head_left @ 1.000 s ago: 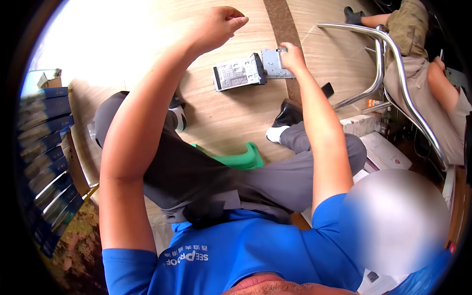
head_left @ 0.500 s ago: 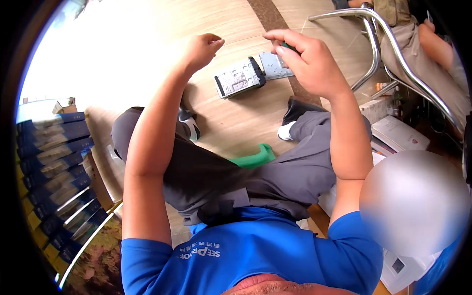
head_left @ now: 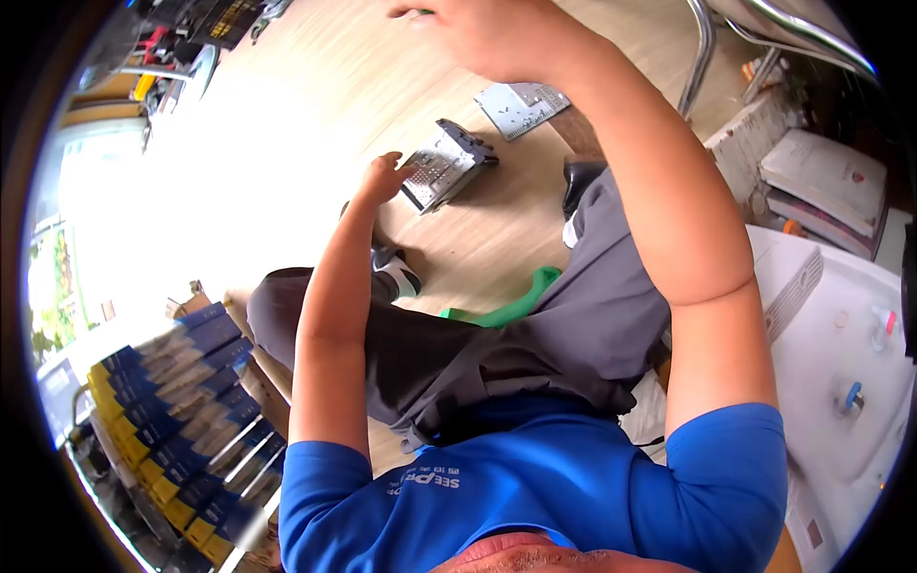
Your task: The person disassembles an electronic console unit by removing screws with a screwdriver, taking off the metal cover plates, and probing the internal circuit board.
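Note:
On the floor ahead of me lies a box-shaped electronic unit (head_left: 439, 170) with a perforated silver metal case and a dark end, standing slightly tilted. My left hand (head_left: 385, 178) is at its left edge, its fingertips closed on the case. Farther off and to the right, my right hand (head_left: 501, 40) is raised near the top of the view. Its fingers are bent around a small green thing (head_left: 418, 12), mostly hidden. Below that hand rests a flat silver metal plate (head_left: 521, 109) with holes, apart from the unit.
A curved green thing (head_left: 516, 304) lies between my legs. Blue and yellow boxes (head_left: 181, 420) are stacked at left. A metal chair frame (head_left: 702, 57) stands at upper right. Books (head_left: 823, 181) and a white tray-like surface (head_left: 831, 334) are at right.
My left hand has come down onto the electronic unit, which has turned and moved away from the plate. My right hand has moved farther forward and left. The view has shifted.

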Available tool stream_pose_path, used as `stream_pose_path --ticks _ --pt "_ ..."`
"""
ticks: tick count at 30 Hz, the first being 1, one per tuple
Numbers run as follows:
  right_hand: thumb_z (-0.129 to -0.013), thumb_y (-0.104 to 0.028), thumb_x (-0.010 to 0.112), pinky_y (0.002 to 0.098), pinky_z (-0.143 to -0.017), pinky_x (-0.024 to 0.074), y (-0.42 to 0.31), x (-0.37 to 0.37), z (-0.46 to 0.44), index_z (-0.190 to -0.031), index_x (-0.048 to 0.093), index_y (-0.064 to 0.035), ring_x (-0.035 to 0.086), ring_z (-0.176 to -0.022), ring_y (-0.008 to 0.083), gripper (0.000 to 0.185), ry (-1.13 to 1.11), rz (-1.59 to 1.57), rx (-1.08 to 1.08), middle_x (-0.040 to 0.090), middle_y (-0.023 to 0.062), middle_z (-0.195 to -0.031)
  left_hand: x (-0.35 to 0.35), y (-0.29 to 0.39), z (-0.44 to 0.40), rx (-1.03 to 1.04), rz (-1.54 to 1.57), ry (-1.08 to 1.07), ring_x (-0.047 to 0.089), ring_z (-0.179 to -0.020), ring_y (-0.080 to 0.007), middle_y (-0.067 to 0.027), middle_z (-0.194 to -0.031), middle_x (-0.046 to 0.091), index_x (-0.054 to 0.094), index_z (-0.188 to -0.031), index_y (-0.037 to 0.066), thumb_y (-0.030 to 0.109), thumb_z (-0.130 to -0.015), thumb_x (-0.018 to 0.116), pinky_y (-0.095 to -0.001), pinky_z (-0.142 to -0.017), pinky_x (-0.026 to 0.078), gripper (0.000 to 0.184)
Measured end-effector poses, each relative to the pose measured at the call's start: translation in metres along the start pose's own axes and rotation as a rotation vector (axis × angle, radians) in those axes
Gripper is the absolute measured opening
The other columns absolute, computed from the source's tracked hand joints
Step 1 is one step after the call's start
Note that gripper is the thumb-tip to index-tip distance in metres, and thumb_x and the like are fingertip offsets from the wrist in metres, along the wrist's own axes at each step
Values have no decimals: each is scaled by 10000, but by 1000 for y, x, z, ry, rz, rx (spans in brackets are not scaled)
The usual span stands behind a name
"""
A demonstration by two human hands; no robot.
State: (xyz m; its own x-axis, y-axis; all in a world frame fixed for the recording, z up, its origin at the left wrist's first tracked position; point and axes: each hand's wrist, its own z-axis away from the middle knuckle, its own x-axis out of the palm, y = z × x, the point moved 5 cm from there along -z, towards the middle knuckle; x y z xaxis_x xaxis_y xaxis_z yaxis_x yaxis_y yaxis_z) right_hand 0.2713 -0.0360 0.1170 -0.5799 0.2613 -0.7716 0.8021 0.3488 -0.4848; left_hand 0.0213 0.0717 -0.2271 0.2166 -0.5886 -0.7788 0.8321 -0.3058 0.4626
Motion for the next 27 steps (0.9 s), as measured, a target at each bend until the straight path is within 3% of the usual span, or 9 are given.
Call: stream_pose_path --ticks 2,6,9,15,19,21,23,25,27 --pt "-868 -69 504 420 -779 546 3 9 1 -1016 654 9 677 -854 377 225 -10 -3 59 677 262 -880 9 -5 -8 -45 187 -22 674 -992 -261 -185 -1105 696 628 -1237 -10 349 -780 792 -357 -872 523 604" --pt "-846 -69 508 420 -752 552 4 20 5 -952 645 -6 688 -795 361 185 -59 60 37 682 240 -818 7 3 -17 -38 156 -159 680 -846 -205 -143 -961 727 700 -1131 9 348 -748 816 -337 -790 534 525" --pt "-836 -78 521 420 -747 551 8 23 10 -924 652 -13 686 -790 362 170 -44 95 13 682 238 -813 7 1 -18 -18 156 -214 630 -729 -131 -60 -860 713 710 -1092 16 272 -814 759 -295 -671 505 381" --pt "-837 -87 528 420 -743 554 12 21 10 -884 660 -9 687 -777 357 160 22 122 -54 684 233 -813 30 -12 -19 -85 218 -289 601 -679 -138 -61 -766 681 714 -954 -7 296 -781 789 -318 -629 483 357" --pt "-852 -94 521 429 -743 552 10 23 9 -899 656 -7 685 -780 361 168 -57 139 5 683 234 -817 36 -11 -6 -92 261 -306 606 -682 -137 -65 -789 680 700 -972 -16 267 -815 762 -313 -635 492 329" --pt "-857 -96 516 433 -749 550 7 26 7 -913 655 -10 684 -791 364 173 -99 147 17 683 236 -825 47 -16 3 -170 533 -351 610 -691 -141 -66 -807 674 681 -995 -25 236 -854 728 -308 -633 501 300" --pt "-864 -101 506 441 -763 545 6 26 9 -947 652 -21 681 -820 372 187 -38 77 25 683 241 -852 60 -24 9 -217 594 -354 623 -706 -158 -70 -839 673 658 -1024 -24 225 -890 701 -313 -642 519 287" --pt "-868 -106 504 443 -768 542 8 28 9 -959 652 -25 679 -832 375 192 -59 64 45 683 242 -861 71 -26 24 -378 917 -338 648 -736 -179 -79 -865 679 641 -1024 -25 222 -904 693 -332 -672 545 279" --pt "-872 -111 503 445 -774 539 11 32 10 -972 652 -29 676 -844 377 197 -90 52 64 683 243 -870 78 -25 34 -416 1012 -328 671 -780 -210 -96 -908 681 615 -1045 -27 211 -928 669 -370 -726 566 271"
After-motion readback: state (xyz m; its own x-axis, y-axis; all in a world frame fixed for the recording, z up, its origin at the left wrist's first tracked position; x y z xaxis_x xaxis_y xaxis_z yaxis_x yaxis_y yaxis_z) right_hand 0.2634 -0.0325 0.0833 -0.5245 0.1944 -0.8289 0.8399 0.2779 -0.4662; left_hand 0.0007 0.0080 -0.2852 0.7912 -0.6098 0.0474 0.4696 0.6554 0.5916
